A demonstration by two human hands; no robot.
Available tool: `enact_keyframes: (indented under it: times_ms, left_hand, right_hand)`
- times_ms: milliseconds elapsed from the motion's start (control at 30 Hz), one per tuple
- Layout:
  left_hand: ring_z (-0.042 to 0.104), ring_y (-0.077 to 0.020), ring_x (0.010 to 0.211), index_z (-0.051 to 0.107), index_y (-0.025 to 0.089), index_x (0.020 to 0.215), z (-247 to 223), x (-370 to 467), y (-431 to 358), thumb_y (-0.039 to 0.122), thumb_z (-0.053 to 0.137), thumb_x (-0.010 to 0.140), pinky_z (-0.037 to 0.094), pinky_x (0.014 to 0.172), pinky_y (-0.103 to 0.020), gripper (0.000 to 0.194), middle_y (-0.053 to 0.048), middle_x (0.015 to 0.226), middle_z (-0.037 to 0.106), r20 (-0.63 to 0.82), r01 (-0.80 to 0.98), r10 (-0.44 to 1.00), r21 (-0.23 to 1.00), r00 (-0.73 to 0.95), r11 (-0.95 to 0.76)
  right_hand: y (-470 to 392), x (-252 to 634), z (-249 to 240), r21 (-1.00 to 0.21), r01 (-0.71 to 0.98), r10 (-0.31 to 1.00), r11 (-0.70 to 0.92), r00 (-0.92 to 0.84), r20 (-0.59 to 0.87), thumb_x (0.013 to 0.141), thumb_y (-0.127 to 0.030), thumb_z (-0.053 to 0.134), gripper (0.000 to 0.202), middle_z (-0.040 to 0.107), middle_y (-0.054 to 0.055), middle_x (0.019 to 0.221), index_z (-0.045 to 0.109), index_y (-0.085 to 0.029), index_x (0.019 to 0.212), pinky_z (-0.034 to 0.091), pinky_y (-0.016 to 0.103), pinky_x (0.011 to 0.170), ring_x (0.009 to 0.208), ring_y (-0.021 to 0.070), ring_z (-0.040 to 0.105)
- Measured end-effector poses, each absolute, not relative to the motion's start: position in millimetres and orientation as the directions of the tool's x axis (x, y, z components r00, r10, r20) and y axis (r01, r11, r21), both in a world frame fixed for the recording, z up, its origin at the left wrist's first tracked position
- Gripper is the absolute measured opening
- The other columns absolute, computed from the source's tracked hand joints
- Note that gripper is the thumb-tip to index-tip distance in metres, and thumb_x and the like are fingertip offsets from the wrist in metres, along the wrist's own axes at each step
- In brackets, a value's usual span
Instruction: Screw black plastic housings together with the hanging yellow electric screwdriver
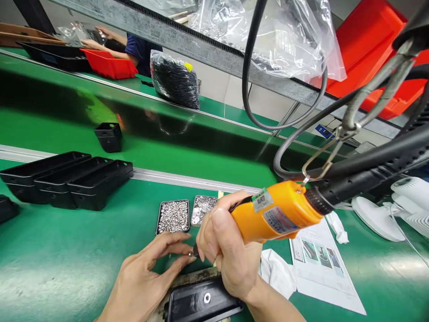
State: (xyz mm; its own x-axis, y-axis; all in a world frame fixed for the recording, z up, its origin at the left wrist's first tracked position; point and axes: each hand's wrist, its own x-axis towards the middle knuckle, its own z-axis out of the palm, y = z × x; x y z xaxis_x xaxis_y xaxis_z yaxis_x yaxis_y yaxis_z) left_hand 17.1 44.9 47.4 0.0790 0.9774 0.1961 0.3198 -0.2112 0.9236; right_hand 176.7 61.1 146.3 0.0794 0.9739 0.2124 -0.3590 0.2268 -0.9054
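Note:
My right hand (231,250) is wrapped around an orange electric screwdriver (278,212), which lies nearly level with its bit pointing left. At the tip of the bit is a small silver screw (191,254). The thumb and a finger of my left hand (144,273) pinch at this screw, while its index finger stays raised above. Beneath my hands a black plastic tray-shaped part (187,304) rests in a worn fixture (181,281), with a silver washer (207,297) on its floor. Just beyond are a box of small screws (173,216) and a box of washers (203,208).
Black housings (100,179) stand in a row at left; one more (109,136) sits on the green belt. A cloth (276,273), an instruction sheet (325,264) and a white fan (378,217) lie right. Cables (288,152) hang overhead. Across the belt, a co-worker's hands (97,42) handle bags.

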Motion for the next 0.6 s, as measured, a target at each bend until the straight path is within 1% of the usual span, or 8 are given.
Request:
enact_keyframes:
  times_ms: [100, 167, 333, 400, 467, 600]
  left_hand:
    - [0.089, -0.0142, 0.085, 0.082, 0.039, 0.119, 44.8, 16.4, 45.7, 0.048, 0.083, 0.093, 0.066, 0.073, -0.013, 0.028, 0.008, 0.097, 0.089, 0.242, 0.326, 0.964, 0.908, 0.107, -0.264]
    - [0.089, -0.0128, 0.088, 0.081, 0.04, 0.12, 43.0, 16.2, 46.8, 0.046, 0.083, 0.094, 0.066, 0.078, -0.012, 0.026, 0.009, 0.1, 0.089, 0.265, 0.329, 0.955, 0.897, 0.13, -0.294]
    - [0.088, -0.0114, 0.092, 0.08, 0.04, 0.12, 40.3, 17.8, 49.2, 0.046, 0.079, 0.101, 0.066, 0.083, -0.013, 0.02, 0.01, 0.104, 0.087, 0.314, 0.322, 0.934, 0.878, 0.172, -0.354]
    - [0.088, -0.0109, 0.094, 0.08, 0.041, 0.12, 40.3, 17.5, 50.3, 0.045, 0.078, 0.101, 0.066, 0.087, -0.013, 0.019, 0.01, 0.107, 0.087, 0.329, 0.325, 0.927, 0.87, 0.18, -0.371]
    - [0.087, -0.0112, 0.098, 0.08, 0.043, 0.121, 41.1, 15.3, 50.6, 0.045, 0.081, 0.1, 0.066, 0.09, -0.013, 0.021, 0.01, 0.111, 0.086, 0.333, 0.334, 0.926, 0.864, 0.179, -0.376]
    - [0.084, -0.0138, 0.107, 0.08, 0.042, 0.123, 37.7, 6.3, 38.3, 0.051, 0.081, 0.101, 0.065, 0.096, -0.016, 0.024, 0.008, 0.116, 0.086, 0.418, 0.402, 0.891, 0.796, 0.174, -0.452]
  right_hand:
    - [63.4, 177.4, 147.7, -0.876, -0.425, 0.972, 0.227, 0.049, 0.228, 0.105, -0.056, 0.079, 0.039, 0.045, -0.013, 0.053, 0.057, -0.027, 0.09, 0.043, 0.022, 0.043, 0.041, 0.0085, 0.038]
    - [65.0, 178.5, 148.4, -0.863, -0.445, 0.968, 0.239, 0.042, 0.246, 0.107, -0.053, 0.079, 0.037, 0.045, -0.014, 0.053, 0.057, -0.027, 0.092, 0.043, 0.02, 0.044, 0.04, 0.0074, 0.037]
    - [66.3, 180.4, 148.3, -0.852, -0.444, 0.957, 0.278, 0.052, 0.285, 0.11, -0.047, 0.078, 0.032, 0.045, -0.015, 0.054, 0.058, -0.027, 0.095, 0.043, 0.018, 0.045, 0.041, 0.0065, 0.037]
    - [67.1, 181.0, 148.5, -0.851, -0.438, 0.953, 0.289, 0.052, 0.298, 0.11, -0.046, 0.078, 0.032, 0.045, -0.015, 0.053, 0.057, -0.027, 0.094, 0.043, 0.018, 0.044, 0.04, 0.0068, 0.037]
    - [68.9, 182.4, 148.0, -0.858, -0.418, 0.951, 0.3, 0.059, 0.303, 0.11, -0.046, 0.077, 0.033, 0.046, -0.014, 0.053, 0.056, -0.027, 0.093, 0.044, 0.019, 0.044, 0.04, 0.0073, 0.038]
    - [76.3, 188.2, 139.2, -0.89, -0.338, 0.952, 0.305, 0.099, 0.288, 0.107, -0.049, 0.079, 0.037, 0.045, -0.015, 0.051, 0.054, -0.027, 0.092, 0.043, 0.02, 0.041, 0.039, 0.0084, 0.038]
